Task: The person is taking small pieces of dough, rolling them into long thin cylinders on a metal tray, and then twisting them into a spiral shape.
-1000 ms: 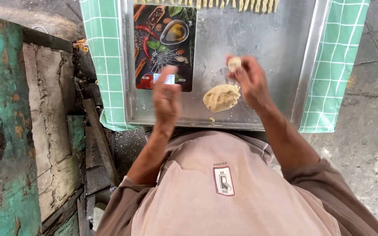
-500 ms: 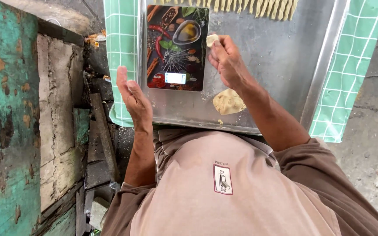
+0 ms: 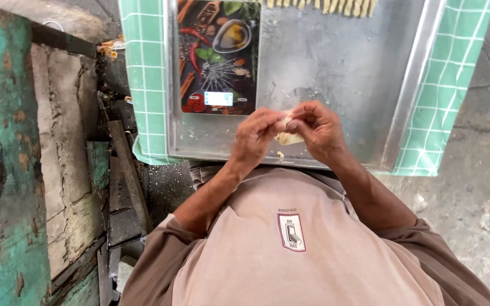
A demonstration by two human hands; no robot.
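Your left hand (image 3: pixel 256 133) and right hand (image 3: pixel 316 127) meet over the near edge of the tray (image 3: pixel 336 68), fingers closed around one pale lump of dough (image 3: pixel 286 137), which sits pinched between them. The scale (image 3: pixel 218 56) lies on the tray's left part, nothing on it. A row of shaped pieces (image 3: pixel 324 5) (cut off by the frame) lines the tray's far edge, so some appear finished; this lump looks unshaped yet.

Metal tray (image 3: pixel 364 73) on counter w/ green checked cloth (image 3: pixel 143 85) showing on both sides. Kitchen scale (image 3: pixel 218 56), dark top w/ spice picture, lit display, on tray's left part. Row of pale pieces (image 3: pixel 321 5) at far edge. Peeling teal wall (image 3: pixel 1 170) at left; concrete floor (image 3: pixel 477 187) at right.
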